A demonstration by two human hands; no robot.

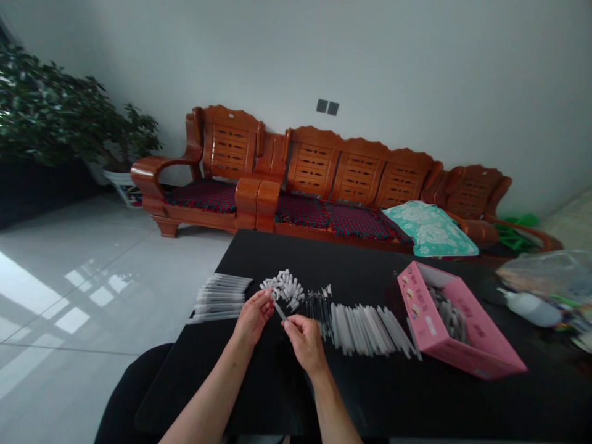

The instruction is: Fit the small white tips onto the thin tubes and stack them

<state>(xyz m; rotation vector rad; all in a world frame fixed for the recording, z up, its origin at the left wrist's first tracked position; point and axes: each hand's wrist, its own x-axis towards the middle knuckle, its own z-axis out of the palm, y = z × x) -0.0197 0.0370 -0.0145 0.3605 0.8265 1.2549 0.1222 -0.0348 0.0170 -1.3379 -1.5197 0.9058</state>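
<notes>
My left hand (254,316) and my right hand (303,336) meet over the black table (259,382), both pinched on one thin grey tube (280,312) held slantwise between them. The left fingertips grip its upper end, the right fingertips its lower end. Just beyond lies a heap of small white caps (283,286). A row of clear tubes (317,305) and a longer row of white tubes (367,330) lie to the right of my hands. A neat row of finished white tubes (221,297) lies at the table's left edge.
An open pink box (456,333) with more tubes stands at the right. A white bottle (531,307) and a clear plastic bag (550,274) lie at the far right. Behind the table stands a wooden sofa (324,179) with a teal pillow (430,229); a potted plant (60,111) at the left.
</notes>
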